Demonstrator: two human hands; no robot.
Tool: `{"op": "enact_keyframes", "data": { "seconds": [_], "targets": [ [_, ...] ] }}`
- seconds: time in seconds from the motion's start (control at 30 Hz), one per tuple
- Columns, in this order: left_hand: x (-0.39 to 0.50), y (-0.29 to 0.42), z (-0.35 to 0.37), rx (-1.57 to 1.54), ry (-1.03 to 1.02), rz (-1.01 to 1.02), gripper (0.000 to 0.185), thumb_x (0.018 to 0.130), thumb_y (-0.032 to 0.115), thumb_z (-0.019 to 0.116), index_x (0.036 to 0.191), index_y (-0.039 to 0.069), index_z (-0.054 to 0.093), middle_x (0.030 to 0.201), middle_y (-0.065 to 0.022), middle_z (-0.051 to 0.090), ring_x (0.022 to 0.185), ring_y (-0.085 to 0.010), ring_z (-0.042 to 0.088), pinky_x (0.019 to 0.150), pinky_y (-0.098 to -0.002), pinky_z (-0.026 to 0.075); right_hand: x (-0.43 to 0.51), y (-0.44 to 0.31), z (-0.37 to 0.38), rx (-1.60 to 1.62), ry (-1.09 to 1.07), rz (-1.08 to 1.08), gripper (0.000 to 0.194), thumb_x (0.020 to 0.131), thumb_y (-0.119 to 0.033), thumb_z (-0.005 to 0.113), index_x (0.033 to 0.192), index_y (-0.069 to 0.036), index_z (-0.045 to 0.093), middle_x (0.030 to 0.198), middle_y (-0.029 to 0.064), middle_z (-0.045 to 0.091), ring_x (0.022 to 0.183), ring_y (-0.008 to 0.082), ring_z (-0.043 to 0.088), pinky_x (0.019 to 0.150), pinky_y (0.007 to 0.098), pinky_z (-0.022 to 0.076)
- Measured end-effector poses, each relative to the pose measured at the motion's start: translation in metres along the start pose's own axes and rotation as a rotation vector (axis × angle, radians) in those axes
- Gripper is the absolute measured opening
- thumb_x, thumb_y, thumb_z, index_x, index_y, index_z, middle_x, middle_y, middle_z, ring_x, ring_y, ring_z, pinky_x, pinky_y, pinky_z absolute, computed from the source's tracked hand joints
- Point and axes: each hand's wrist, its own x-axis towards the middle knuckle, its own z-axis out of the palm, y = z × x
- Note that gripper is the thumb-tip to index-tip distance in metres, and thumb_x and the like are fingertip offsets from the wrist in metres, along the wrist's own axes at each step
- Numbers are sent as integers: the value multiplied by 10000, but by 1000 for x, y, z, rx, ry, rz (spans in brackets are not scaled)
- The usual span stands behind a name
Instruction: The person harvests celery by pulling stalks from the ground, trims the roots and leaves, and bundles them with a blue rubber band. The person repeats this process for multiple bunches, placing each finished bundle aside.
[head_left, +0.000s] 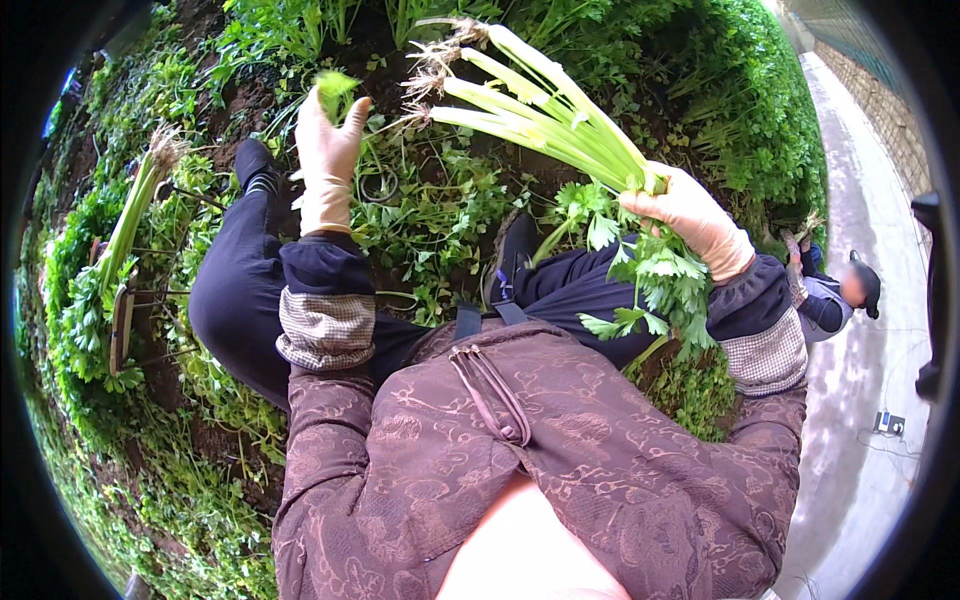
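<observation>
My right hand, in a pale glove, grips a bunch of celery near the base of its leaves. The several stalks fan out to the upper left, their soil-stained roots outermost, and the leaves hang below my fist. My left hand, gloved too, is raised at the upper left with thumb and fingers apart. A blurred bit of green leaf shows at its fingers; whether it is held or loose I cannot tell. Trimmings of celery leaves cover the soil between my feet.
To the left, more celery with roots lies across a metal-framed rack. Standing celery grows at the upper right. Beyond it runs a concrete path, with a co-worker in a dark cap near the bed's edge. A dark ring lies among the leaves.
</observation>
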Motion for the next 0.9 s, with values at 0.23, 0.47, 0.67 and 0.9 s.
{"op": "enact_keyframes", "data": {
  "seconds": [0.23, 0.47, 0.67, 0.9],
  "targets": [
    [12, 86, 16, 145, -170, 362, 581, 884, 628, 582, 1067, 90, 705, 1212, -80, 649, 1154, -268, 562, 1007, -455, 347, -3, -3, 11, -68, 14, -60, 367, 852, -168, 743, 1169, -24, 626, 873, -21, 643, 715, 46, 555, 644, 217, 475],
    [14, 93, 14, -583, -896, -54, 232, 976, 226, 620, 1002, 3, 674, 932, -57, 702, 873, -139, 664, 787, -262, 521, -5, -5, 16, -158, 26, -106, 434, 849, -183, 740, 1239, -33, 623, 906, -40, 646, 794, 40, 551, 750, 229, 481],
    [-1, 88, 16, -1008, -431, -472, 226, 978, 244, 611, 962, 31, 685, 812, -55, 696, 727, -120, 645, 685, -248, 500, -3, -5, 16, -86, -11, -29, 437, 863, -185, 735, 1259, -45, 615, 856, -48, 625, 703, 32, 541, 621, 208, 466],
    [29, 59, -12, -690, 211, -545, 132, 943, 174, 666, 947, 47, 698, 842, -21, 696, 654, -99, 592, 651, -250, 512, -10, -4, 18, -23, -42, 51, 449, 855, -227, 755, 1241, -48, 611, 798, -62, 587, 635, 19, 525, 535, 198, 437]
  ]
}}
